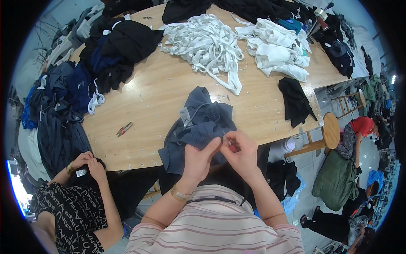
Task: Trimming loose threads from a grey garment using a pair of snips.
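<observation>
A dark grey-blue garment [198,114] lies bunched at the table's front edge, partly hanging over it. A white tag and a gathered, stretchy band show on it. My left hand [198,158] is closed on the near side of this cloth, thumb on top. Right beside it, my right hand [242,153] is closed around small thread snips [232,147]. Only a bit of their red handle and a thin tip at the cloth show; the fingers hide the rest.
Another pair of snips [124,129] lies left on the table [139,144]. White straps [203,42], white cloth [277,48] and black cloth [296,101] lie beyond and right. Dark garments [63,114] line the left, near a co-worker's hands [89,164]. A stool [332,130] stands right.
</observation>
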A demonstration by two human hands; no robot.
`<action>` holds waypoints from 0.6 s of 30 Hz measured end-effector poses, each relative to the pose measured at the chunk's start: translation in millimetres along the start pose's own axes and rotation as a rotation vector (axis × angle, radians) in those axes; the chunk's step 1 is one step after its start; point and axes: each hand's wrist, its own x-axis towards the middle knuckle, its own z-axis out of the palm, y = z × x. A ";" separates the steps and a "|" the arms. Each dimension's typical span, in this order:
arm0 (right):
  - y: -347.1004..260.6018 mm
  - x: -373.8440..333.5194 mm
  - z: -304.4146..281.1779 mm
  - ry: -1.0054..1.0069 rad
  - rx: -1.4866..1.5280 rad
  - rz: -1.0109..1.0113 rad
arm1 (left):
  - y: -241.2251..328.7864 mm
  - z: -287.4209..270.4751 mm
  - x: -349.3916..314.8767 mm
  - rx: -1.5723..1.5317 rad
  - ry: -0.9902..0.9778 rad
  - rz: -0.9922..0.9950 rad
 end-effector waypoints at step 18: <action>-7.9 -3.1 -1.1 0.026 -0.101 -0.137 | -7.3 1.0 -2.2 0.275 0.136 0.196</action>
